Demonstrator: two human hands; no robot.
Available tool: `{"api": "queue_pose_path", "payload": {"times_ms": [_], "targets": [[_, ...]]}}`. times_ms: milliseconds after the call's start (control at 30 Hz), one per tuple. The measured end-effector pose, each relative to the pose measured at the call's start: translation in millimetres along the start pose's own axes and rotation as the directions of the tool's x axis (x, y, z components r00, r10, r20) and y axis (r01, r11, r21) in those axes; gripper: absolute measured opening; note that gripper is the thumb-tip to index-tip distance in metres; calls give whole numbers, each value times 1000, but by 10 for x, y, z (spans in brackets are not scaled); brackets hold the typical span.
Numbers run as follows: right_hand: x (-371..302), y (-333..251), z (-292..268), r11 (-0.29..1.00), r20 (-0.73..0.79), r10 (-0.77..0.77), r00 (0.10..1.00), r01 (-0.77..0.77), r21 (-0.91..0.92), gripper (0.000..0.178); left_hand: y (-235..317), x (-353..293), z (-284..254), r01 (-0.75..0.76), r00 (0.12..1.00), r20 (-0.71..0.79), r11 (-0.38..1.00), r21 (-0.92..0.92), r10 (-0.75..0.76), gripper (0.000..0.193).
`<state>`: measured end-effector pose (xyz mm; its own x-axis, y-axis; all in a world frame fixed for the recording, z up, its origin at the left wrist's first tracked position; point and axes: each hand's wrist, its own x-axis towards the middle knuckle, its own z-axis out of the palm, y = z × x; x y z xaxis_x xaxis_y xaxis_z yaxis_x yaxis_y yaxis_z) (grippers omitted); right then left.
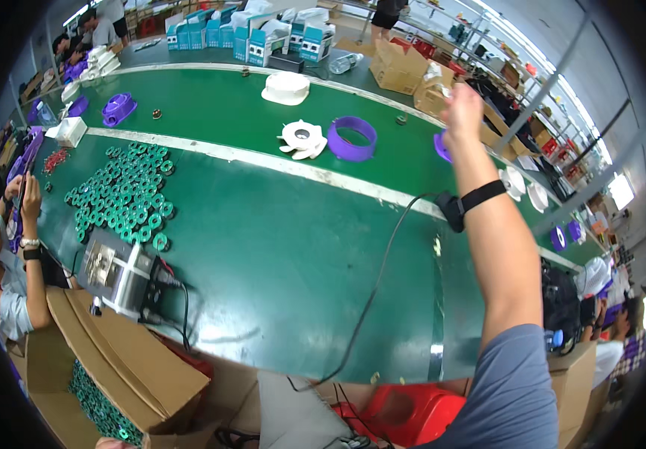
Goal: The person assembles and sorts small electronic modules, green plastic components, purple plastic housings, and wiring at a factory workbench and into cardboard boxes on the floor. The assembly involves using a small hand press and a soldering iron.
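Purple part [441, 147] is on or just above the green belt [218, 105], toward the right, partly behind the outstretched right grip [463, 111]; I cannot tell whether that grip grasps it. The left grip [115, 444] barely shows at the lower edge, its state unreadable. The reach seems made, assembly apparently undone: purple ring [353, 153] and white fan wheel [312, 147] lie unjoined, green coils [130, 196] loose on the tabletop [285, 254].
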<state>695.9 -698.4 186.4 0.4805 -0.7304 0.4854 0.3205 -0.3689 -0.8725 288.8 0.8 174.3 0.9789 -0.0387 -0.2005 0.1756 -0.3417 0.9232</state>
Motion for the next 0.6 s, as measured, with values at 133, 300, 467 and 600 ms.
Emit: {"api": "queue_pose_path", "payload": {"times_ms": [133,300,467,600], "targets": [[804,699,322,869,-15,-74,997,57,-491,38,163,432,220,208,978,13,960,-184,-210,36],[1222,1426,233,441,231,427,874,22,-897,43,459,1212,711,499,862,236,829,-251,-448,36],[1290,2229,575,335,235,498,834,65,-940,55,797,1641,1050,623,764,354,759,-190,-539,34],[1157,2526,807,217,422,465,778,363,-906,57,864,1685,1231,690,719,297,697,-197,-628,32]]}}
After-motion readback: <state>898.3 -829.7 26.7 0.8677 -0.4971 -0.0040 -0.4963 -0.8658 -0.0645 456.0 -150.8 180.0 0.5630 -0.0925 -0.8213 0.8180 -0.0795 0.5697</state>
